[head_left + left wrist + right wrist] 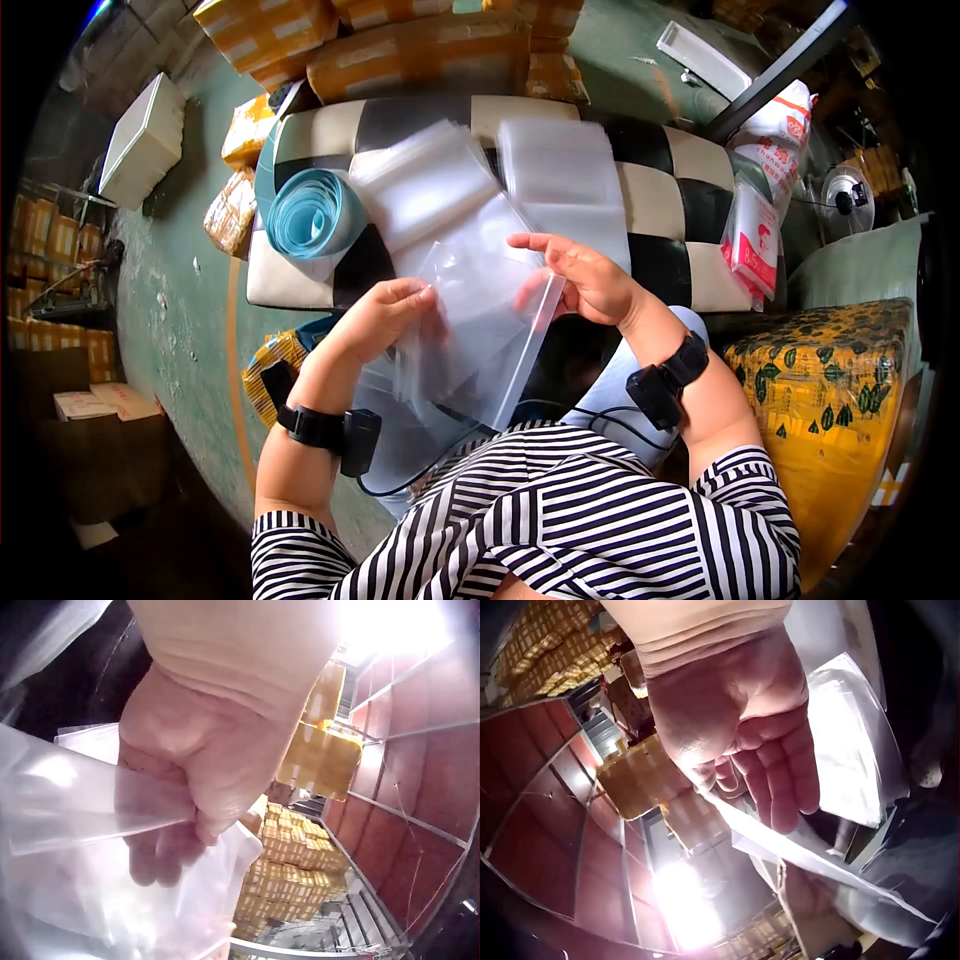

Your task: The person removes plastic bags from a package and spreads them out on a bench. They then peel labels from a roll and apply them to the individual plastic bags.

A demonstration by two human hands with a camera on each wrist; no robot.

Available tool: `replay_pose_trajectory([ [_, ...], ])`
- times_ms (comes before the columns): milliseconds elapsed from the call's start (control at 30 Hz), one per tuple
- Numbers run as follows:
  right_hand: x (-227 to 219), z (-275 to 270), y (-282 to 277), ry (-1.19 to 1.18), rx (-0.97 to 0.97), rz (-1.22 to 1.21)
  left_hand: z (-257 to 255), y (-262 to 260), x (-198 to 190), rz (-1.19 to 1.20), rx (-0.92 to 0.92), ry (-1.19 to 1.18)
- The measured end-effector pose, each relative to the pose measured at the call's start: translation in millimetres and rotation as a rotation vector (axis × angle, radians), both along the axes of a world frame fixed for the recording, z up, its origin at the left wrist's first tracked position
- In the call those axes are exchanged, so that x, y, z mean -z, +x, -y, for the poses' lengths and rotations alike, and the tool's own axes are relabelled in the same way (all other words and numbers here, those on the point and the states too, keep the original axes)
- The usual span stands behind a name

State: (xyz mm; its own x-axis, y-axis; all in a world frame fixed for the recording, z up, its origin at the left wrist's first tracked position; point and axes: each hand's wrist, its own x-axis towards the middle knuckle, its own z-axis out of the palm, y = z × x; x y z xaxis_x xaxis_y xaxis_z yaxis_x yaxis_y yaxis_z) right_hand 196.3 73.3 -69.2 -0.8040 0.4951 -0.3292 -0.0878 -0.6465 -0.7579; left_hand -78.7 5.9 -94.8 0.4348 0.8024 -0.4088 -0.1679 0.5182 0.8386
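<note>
A clear plastic bag (pixel 470 350) is held up above the lap, with a stiff straight strip along its right edge. My left hand (pixel 375 320) pinches the bag's left side between thumb and fingers; the left wrist view shows the film (pixel 67 795) folded over the fingers. At the upper right corner, my right hand (pixel 600 285) holds the strip edge near the thumb, with several fingers behind the film and the index finger stretched out. Just beyond lie two stacks of similar bags, a left stack (pixel 425 185) and a right stack (pixel 560 165).
The stacks lie on a black-and-white checkered padded bench (pixel 655 205). A roll of light blue strip (pixel 315 212) stands at its left, and a red-and-white packet (pixel 752 235) at its right end. Taped cartons (pixel 420 60) stand behind; a yellow wrapped bale (pixel 820 400) sits at right.
</note>
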Motion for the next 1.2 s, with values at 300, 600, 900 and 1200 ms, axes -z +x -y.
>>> replay_pose_trajectory([
  [300,-23,14,-15,1.21,-0.033,0.201,6,20,26,-0.283,0.142,-0.125],
  [600,-5,-58,-40,0.682,0.561,0.5,-4,10,40,0.1,-0.154,-0.241],
  [900,100,-157,-136,1.115,0.632,0.877,-29,18,40,-1.413,-0.247,0.865],
  [1200,89,-190,-132,0.449,0.095,0.921,-37,13,80,-1.3,-0.093,0.691],
])
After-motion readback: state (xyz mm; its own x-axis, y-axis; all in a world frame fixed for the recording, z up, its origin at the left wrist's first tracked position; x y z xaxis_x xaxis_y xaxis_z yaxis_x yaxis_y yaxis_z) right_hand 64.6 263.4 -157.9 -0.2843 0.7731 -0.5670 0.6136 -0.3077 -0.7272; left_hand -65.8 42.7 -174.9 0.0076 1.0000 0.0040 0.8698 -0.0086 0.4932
